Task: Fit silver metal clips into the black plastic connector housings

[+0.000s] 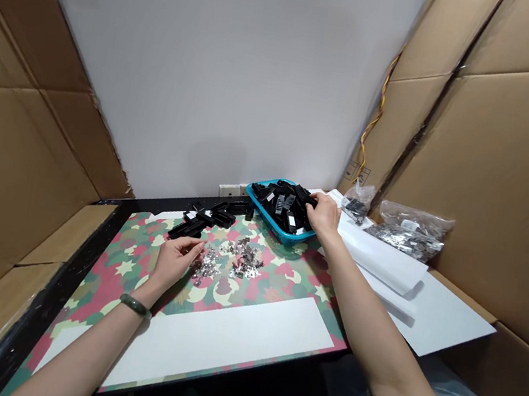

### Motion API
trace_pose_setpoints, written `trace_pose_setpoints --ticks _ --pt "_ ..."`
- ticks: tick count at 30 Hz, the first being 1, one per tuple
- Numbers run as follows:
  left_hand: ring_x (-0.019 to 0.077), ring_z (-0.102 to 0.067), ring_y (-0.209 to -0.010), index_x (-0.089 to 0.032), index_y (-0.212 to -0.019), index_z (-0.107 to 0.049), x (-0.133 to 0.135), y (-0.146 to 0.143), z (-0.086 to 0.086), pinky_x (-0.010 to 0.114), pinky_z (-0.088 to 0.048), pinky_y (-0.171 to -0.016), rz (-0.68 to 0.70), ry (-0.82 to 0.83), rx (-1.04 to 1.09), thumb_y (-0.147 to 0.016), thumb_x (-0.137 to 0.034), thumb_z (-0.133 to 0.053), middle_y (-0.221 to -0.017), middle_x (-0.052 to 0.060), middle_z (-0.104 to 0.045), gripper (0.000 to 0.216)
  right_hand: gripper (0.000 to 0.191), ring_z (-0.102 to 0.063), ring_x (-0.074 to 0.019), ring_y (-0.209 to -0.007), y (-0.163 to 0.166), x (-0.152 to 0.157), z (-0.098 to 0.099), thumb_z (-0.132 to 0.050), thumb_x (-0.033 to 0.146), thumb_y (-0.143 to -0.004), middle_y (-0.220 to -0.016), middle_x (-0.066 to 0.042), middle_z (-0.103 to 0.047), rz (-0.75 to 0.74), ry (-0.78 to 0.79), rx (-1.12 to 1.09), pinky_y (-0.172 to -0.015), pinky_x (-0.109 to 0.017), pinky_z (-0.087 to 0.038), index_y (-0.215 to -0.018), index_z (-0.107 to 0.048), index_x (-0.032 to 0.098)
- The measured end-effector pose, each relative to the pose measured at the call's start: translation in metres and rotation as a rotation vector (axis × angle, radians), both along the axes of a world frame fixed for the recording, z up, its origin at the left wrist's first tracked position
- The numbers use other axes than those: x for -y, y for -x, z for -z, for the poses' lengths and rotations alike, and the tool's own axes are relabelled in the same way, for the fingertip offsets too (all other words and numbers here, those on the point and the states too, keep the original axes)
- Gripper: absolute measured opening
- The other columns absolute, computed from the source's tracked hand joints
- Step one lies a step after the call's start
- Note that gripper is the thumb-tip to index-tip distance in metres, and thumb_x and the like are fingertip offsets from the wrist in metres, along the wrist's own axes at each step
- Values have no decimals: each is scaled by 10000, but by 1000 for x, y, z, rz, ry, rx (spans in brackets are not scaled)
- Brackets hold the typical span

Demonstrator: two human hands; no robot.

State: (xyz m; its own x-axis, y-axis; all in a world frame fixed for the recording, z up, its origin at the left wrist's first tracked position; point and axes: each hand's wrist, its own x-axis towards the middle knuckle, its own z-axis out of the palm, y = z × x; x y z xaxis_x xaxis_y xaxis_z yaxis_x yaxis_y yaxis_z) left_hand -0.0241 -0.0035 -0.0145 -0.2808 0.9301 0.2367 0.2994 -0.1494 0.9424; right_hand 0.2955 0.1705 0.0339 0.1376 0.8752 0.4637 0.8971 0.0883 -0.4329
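Observation:
My left hand (pixel 175 261) is over the patterned table, thumb and fingertips pinched together beside a scatter of small shiny metal pieces (pixel 206 266). What the pinch holds, if anything, is too small to make out. A second little heap of metal pieces (pixel 248 259) lies just to the right. My right hand (pixel 323 213) reaches over the right rim of a blue plastic basket (pixel 283 236) heaped with black plastic pieces. Its fingers are closed on a black plastic piece (pixel 311 197), partly hidden by the hand. Several more black pieces (pixel 197 222) lie loose left of the basket.
A white sheet (pixel 231 338) lies along the table's front edge. On the right are curled white paper (pixel 381 255) and clear bags of small parts (pixel 407 239). Cardboard panels (pixel 507 171) stand on both sides, with a wall behind. A twisted yellow-red cord (pixel 376 119) hangs at the right.

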Motion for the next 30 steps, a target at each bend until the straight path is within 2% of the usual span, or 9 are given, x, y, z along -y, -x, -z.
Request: trace_pose_setpoints --ticks 6,8,11,15,18,22,26,28,30 --pt "230 -696 -691 -150 -878 -775 -10 17 4 313 -536 -630 -79 -14 -34 -683 -487 -752 -783 104 -755 390 341 -567 -308 -1076 -8 -14 13 -496 231 -889 -1146 -150 -670 3 61 -11 -921 -458 -425 -1161 -697 181" --pt "236 -695 -766 -165 -892 -780 -16 24 2 327 -539 -687 -120 -54 -134 -724 -440 -718 -863 107 -760 328 327 -548 -322 -1081 -10 -16 14 -524 258 -876 -1149 -162 -656 -9 14 -34 -919 -461 -421 -1131 -707 165" --pt "237 -675 -813 -183 -872 -779 -30 28 -8 348 -534 -738 -138 -109 -395 -764 -346 -675 -940 104 -744 222 291 -518 -334 -1088 -9 -14 12 -552 266 -850 -1122 -170 -641 -31 -151 -94 -926 -470 -409 -1057 -715 144" --pt "292 -614 -1018 -203 -994 -758 -58 12 -22 438 -487 -898 -27 -157 -796 -797 -262 -654 -1060 112 -709 231 213 -531 -325 -1068 2 -7 10 -558 243 -843 -1052 -143 -663 -151 -312 -171 -944 -474 -410 -957 -716 158" --pt "300 -579 -1046 -193 -1037 -742 -82 -10 -23 444 -476 -905 88 -172 -974 -812 -231 -646 -1075 121 -690 248 160 -562 -303 -1039 10 -1 12 -571 217 -834 -1030 -125 -672 -294 -377 -205 -945 -466 -431 -899 -709 171" --pt "343 -574 -1009 -157 -906 -760 -105 -32 -13 478 -463 -873 7 -72 -1076 -771 -292 -716 -976 151 -689 196 138 -601 -277 -1006 18 6 17 -560 199 -849 -996 -109 -675 -477 -446 -227 -925 -454 -464 -829 -696 190" --pt "323 -603 -959 -169 -723 -742 -111 -34 -6 478 -451 -899 -6 -50 -905 -765 -243 -691 -893 133 -708 100 156 -619 -257 -960 25 15 17 -547 186 -874 -956 -105 -668 -617 -495 -234 -891 -437 -489 -792 -680 189" --pt "280 -626 -873 -173 -684 -724 -106 -30 -7 437 -482 -863 -6 -35 -635 -753 -271 -699 -836 109 -708 122 158 -623 -242 -945 31 23 15 -546 190 -890 -952 -103 -665 -685 -501 -264 -876 -416 -499 -804 -678 182" --pt "235 -640 -777 -160 -747 -729 -94 -26 -13 383 -524 -782 7 48 -209 -744 -341 -726 -778 86 -706 182 153 -628 -214 -905 39 32 14 -543 206 -912 -980 -97 -661 -763 -444 -313 -827 -378 -513 -867 -687 178"
